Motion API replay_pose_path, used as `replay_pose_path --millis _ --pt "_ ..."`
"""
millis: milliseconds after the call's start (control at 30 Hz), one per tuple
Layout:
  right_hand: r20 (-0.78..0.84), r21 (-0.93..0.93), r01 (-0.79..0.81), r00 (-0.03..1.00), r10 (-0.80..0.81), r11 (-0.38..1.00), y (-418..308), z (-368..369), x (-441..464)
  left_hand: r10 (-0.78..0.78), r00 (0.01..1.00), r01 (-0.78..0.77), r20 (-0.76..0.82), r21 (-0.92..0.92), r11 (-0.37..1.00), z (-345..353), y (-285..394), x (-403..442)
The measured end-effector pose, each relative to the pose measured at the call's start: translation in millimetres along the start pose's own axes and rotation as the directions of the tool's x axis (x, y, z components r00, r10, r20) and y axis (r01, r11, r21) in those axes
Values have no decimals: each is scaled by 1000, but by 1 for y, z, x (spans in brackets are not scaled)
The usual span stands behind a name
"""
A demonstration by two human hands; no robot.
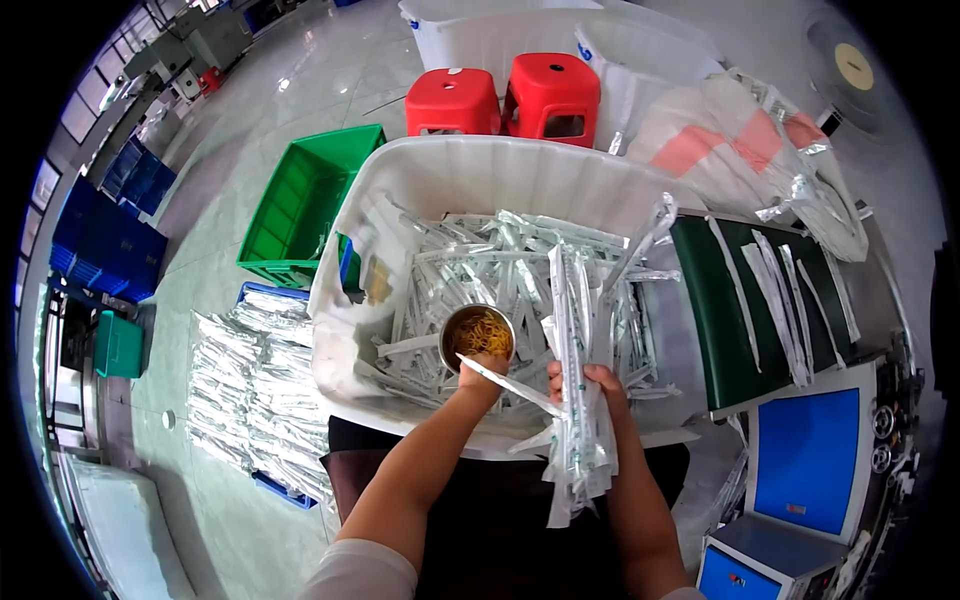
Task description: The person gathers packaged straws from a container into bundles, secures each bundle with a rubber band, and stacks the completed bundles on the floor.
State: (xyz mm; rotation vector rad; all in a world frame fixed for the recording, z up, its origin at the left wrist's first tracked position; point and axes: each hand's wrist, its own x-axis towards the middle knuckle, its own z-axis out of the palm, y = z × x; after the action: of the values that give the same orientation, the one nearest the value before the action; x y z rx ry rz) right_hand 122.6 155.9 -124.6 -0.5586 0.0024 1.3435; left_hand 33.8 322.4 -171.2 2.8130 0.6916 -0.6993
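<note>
My right hand (606, 382) is closed round an upright bundle of long, thin silver-and-white wrapped packets (575, 425). One white strip (512, 384) sticks out of this bundle to the left, towards my left wrist. My left hand (484, 370) reaches over the near rim of a round metal cup (447, 325); its fingertips dip inside and are hidden. Yellow rubber bands (483, 331) fill the cup. Beneath both hands, a big white tub (350, 240) holds a heap of loose packets (470, 265) of the same kind, and the cup rests among them.
Left of the tub are a green crate (275, 225) and a blue crate (283, 490) heaped with packets. Two red stools (452, 98) stand behind it. On the right, several packets lie on a dark green conveyor belt (715, 310), near a blue-panelled machine (808, 455).
</note>
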Motion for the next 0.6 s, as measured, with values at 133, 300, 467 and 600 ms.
replay_pose_path --millis 133,300,467,600 --pt "-6 -105 81 997 -82 991 -5 16 -18 90 991 -86 -95 46 995 14 -10 -5" --pt "-136 -328 79 982 -130 941 0 32 -38 178 982 -184 -59 -476 860 -29 -31 -62" --pt "-114 -727 -13 988 -102 687 6 69 -49 535 773 107 -341 -761 -640 -44 -13 -109" --pt "219 -974 169 873 -436 -151 66 88 -52 262 944 -55 -198 -882 -467 -37 24 -110"
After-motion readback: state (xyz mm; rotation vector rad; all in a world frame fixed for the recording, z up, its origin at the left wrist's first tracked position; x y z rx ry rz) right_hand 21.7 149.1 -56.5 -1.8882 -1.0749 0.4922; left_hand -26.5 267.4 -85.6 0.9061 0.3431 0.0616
